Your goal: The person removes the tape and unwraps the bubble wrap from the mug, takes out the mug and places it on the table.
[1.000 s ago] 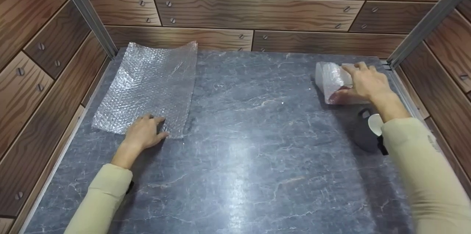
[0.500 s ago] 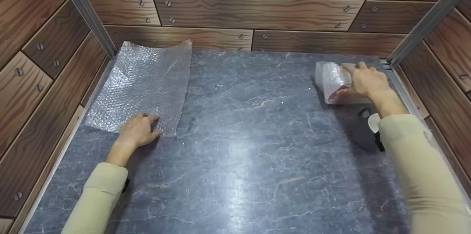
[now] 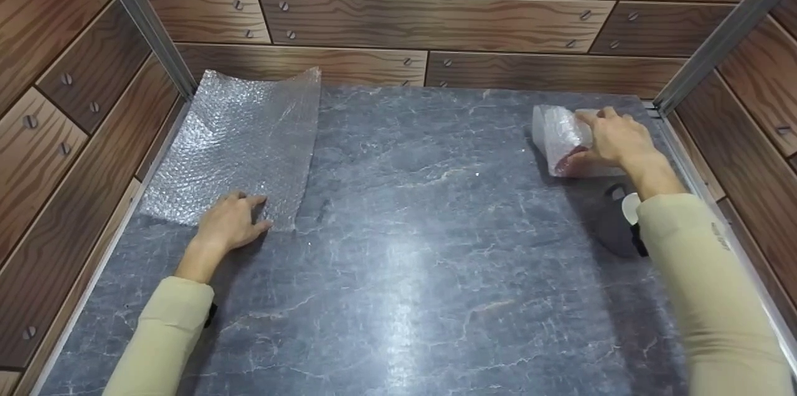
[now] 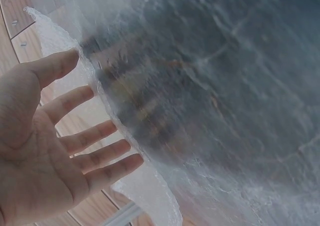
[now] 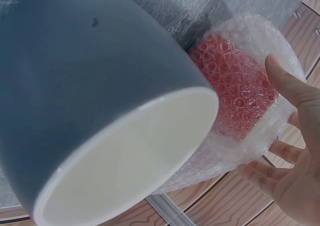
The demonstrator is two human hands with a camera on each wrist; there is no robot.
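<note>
My left hand (image 3: pixel 229 221) rests with fingers spread on the near edge of a clear bubble wrap sheet (image 3: pixel 243 141) at the table's left. In the left wrist view its straight fingertips lie along the sheet's edge. At the far right, my right hand (image 3: pixel 619 142) holds a bundle of bubble wrap (image 3: pixel 558 134) around something red, thumb on its near end and fingers over the top. The red thing's kind is blurred by the bubbles (image 5: pixel 232 81). Just below that wrist stands a dark grey mug (image 3: pixel 613 231) with a white inside, partly hidden by the sleeve.
A grey marbled table (image 3: pixel 398 246) lies beneath everything. Wood-patterned walls (image 3: pixel 436 22) close it in at the back and sides, with metal posts (image 3: pixel 140 19) at the back corners. The far end of the sheet curls up near the back wall.
My left hand and the flat bubble wrap sheet have slid a little to the left. My right hand stays on the wrapped bundle, and the mug has not moved.
</note>
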